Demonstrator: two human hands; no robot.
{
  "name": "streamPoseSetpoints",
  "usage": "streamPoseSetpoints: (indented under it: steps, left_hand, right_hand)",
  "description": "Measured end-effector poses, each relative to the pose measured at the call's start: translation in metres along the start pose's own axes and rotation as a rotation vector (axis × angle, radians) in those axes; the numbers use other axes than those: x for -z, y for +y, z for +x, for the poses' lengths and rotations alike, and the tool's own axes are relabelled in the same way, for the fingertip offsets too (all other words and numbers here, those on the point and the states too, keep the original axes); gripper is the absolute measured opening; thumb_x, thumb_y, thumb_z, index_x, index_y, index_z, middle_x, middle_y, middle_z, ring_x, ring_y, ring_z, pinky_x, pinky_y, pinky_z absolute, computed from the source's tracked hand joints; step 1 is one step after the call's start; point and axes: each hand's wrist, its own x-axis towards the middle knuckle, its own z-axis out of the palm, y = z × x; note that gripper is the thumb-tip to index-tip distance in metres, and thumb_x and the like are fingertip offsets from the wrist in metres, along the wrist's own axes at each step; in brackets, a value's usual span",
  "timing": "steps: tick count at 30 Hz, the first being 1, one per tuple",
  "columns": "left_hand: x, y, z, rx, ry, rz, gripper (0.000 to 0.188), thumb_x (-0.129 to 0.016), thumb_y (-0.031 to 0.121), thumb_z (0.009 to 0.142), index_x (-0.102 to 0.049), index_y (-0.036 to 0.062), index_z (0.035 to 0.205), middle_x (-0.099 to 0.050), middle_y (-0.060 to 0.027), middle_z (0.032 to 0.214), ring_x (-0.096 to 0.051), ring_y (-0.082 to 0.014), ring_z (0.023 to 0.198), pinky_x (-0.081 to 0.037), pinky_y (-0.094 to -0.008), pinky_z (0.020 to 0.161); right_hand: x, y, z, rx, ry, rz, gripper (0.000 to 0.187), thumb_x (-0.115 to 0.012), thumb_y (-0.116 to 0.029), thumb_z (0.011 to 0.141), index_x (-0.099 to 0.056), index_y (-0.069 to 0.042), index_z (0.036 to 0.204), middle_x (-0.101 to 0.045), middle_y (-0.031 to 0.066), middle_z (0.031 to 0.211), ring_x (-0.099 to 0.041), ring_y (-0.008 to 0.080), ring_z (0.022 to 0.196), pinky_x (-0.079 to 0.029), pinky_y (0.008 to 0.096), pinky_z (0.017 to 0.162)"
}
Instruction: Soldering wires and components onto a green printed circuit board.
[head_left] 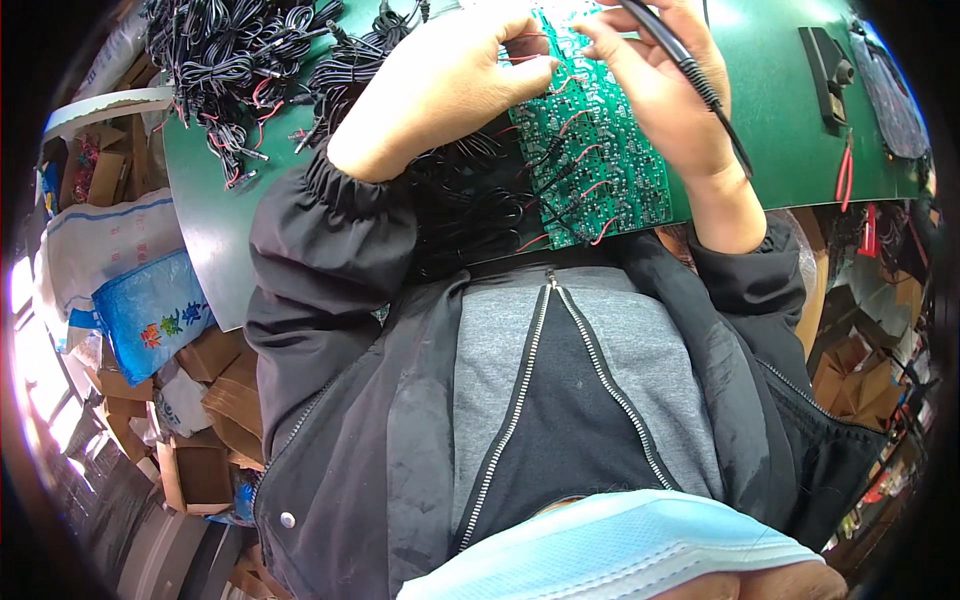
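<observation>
A panel of green circuit boards (630,185) lies at the table's near edge, with short red wires (592,187) and black leads along its left side. Over the panel's left edge, my left hand (470,75) has its thumb and fingers curled around a thin red wire (524,58); the exact contact is partly hidden by the fingers. My right hand (675,95), on the panel's right, grips a black soldering iron (665,35) like a pen. The iron's ribbed cord end trails down over the wrist, and its tip is not visible.
Bundles of black cables (235,60) with red wire ends cover the green table's (205,200) far left. More black cables (465,200) lie beside the panel. A black stand (825,75) and red-handled pliers (845,175) are at right. Cardboard boxes (195,470) and bags crowd the floor.
</observation>
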Motion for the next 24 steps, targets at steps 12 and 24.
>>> streamPoseSetpoints:
  steps: [12,24]
  left_hand:
    - [-0.01,-0.001,0.001,-0.023,0.123,-0.019,0.017,-0.069,0.016,0.089,-0.065,0.0006,0.096,-0.063,-0.014,0.075,-0.061,-0.0229,0.066,-0.05,-0.0343,0.064]
    - [-0.016,-0.003,0.003,-0.096,0.106,-0.093,0.015,-0.065,0.014,0.095,-0.068,-0.0005,0.101,-0.067,-0.0163,0.08,-0.064,-0.0241,0.069,-0.051,-0.0348,0.067]
  right_hand:
    - [0.011,-0.007,-0.019,0.02,-0.138,-0.004,0.044,-0.071,0.011,0.085,-0.059,0.0,0.127,-0.063,0.0099,0.103,-0.066,0.0162,0.093,-0.054,0.0273,0.081]
    - [0.008,0.002,-0.022,0.216,-0.161,-0.11,0.045,-0.071,0.009,0.088,-0.065,-0.008,0.129,-0.063,0.0057,0.104,-0.066,0.012,0.095,-0.055,0.0241,0.076]
